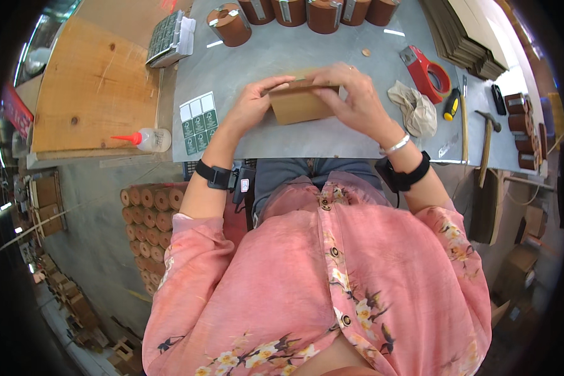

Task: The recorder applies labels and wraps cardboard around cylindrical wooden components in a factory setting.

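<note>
A small brown cardboard box (302,108) is held between my two hands above the grey tabletop (263,53). My left hand (252,105) grips its left end, fingers lying along the top edge. My right hand (359,99) has its thumb against the near face and its fingers curled over the far side, partly hidden. The box's top edge looks folded or flapped; its inside does not show. Left of my left hand lies a sheet of green and white labels (198,127). To the right of my right hand rests a crumpled whitish cloth (413,109).
Several reddish-brown cylinders (230,26) line the far edge. At right are a red tape dispenser (423,74), a yellow-handled tool (452,105), a hammer (486,145) and stacked flat cardboard (460,36). At left stand a red-tipped squeeze bottle (153,140) and a label stack (168,39).
</note>
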{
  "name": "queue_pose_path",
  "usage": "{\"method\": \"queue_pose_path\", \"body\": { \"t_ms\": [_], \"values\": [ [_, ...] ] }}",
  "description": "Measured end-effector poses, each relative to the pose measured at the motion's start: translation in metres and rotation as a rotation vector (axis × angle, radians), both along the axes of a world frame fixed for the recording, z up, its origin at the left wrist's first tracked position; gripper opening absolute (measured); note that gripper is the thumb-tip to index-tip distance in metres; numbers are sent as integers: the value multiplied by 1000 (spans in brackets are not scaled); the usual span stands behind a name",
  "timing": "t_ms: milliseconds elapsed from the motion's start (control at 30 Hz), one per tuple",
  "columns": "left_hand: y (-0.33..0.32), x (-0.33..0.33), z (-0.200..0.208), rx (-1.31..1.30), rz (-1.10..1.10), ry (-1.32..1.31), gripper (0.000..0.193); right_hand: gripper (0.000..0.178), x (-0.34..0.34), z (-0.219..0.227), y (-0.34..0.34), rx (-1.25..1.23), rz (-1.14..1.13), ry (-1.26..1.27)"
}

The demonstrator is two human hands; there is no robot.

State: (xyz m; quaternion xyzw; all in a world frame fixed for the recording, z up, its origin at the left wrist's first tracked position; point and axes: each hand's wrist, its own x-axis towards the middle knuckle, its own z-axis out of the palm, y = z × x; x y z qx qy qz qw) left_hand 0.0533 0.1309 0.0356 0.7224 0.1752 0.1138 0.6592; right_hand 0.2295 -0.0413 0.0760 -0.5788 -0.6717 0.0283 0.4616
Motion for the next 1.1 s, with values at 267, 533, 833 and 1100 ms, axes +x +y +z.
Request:
{"method": "queue_pose_path", "body": {
  "t_ms": [267, 533, 833, 1100],
  "values": [
    [8, 1, -37, 103, -31, -41, 33, 23, 9, -34, 32, -205, -207, 225],
    [-4, 3, -42, -511, 9, -170, 52, 18, 6, -48, 28, -208, -237, 398],
    [-29, -3, -11, 102, 218, 9, 58, 24, 8, -46, 29, -289, -206, 532],
    [-36, 18, -43, 17, 398, -31, 46, 37, 4, -33, 36, -205, -279, 221]
  ]
}}
